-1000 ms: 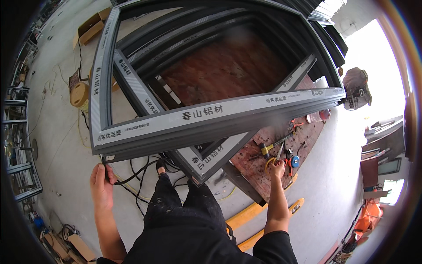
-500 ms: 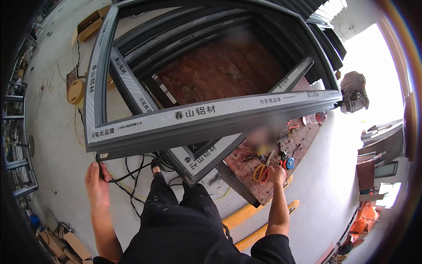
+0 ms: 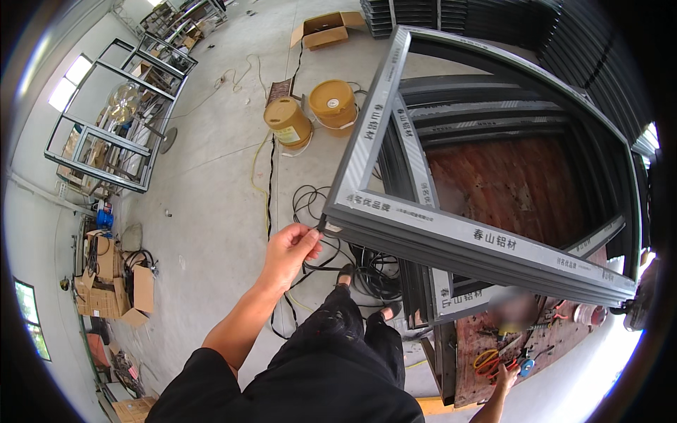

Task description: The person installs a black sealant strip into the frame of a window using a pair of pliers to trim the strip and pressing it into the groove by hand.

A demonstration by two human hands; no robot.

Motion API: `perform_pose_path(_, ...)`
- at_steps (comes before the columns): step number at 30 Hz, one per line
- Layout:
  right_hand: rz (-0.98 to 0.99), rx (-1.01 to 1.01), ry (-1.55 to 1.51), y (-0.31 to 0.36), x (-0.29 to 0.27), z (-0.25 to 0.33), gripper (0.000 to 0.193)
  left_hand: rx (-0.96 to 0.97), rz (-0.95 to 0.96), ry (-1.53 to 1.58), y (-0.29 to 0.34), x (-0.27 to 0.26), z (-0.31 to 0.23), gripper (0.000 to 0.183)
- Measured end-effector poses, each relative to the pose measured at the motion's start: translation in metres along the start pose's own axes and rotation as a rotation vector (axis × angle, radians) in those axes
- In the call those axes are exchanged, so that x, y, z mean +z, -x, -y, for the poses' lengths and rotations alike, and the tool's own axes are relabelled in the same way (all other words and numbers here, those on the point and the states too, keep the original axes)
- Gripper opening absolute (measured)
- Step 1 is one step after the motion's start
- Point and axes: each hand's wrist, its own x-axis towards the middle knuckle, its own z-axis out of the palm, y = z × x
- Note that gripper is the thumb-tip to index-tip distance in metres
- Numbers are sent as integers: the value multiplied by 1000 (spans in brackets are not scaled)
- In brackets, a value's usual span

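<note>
On the right of the scene, a grey frame (image 3: 458,229) is stacked over other frames (image 3: 486,109) above a reddish wooden table (image 3: 469,381). At the top frame's near left corner, a black strip (image 3: 321,268) is pinched between thumb and fingers of the left hand (image 3: 293,254). Well apart from it, the right hand (image 3: 505,379) is held at the table, beside a red-handled tool (image 3: 513,365); whether that is gripped cannot be told. Yellow-handled scissors (image 3: 486,362) and a blue tape measure (image 3: 526,366) are seen close by. Black loops (image 3: 377,271) are strewn on the floor (image 3: 211,233), and two yellow buckets (image 3: 331,99) are placed farther off
</note>
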Motion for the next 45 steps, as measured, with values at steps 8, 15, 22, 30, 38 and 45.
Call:
perform_pose_path(8,390,147,-1280,16,60,-55,29,-60,232,127,-10,-19,-1,24)
perform_pose_path(15,692,50,-1716,221,-26,15,31,-54,344,110,-15,-28,10,23)
perform_pose_path(22,1236,-467,-782,373,-90,212,39,-54,360,38,-19,-28,9,24)
perform_pose_path(30,1253,-17,-1091,450,-99,248,51,-188,487,293,-26,-34,7,24)
perform_pose_path(38,1019,-307,-735,493,-137,275,84,-257,562,360,-34,-39,16,23)
perform_pose_path(45,979,-922,-84,476,-131,384,61,-278,595,323,-39,-44,14,24)
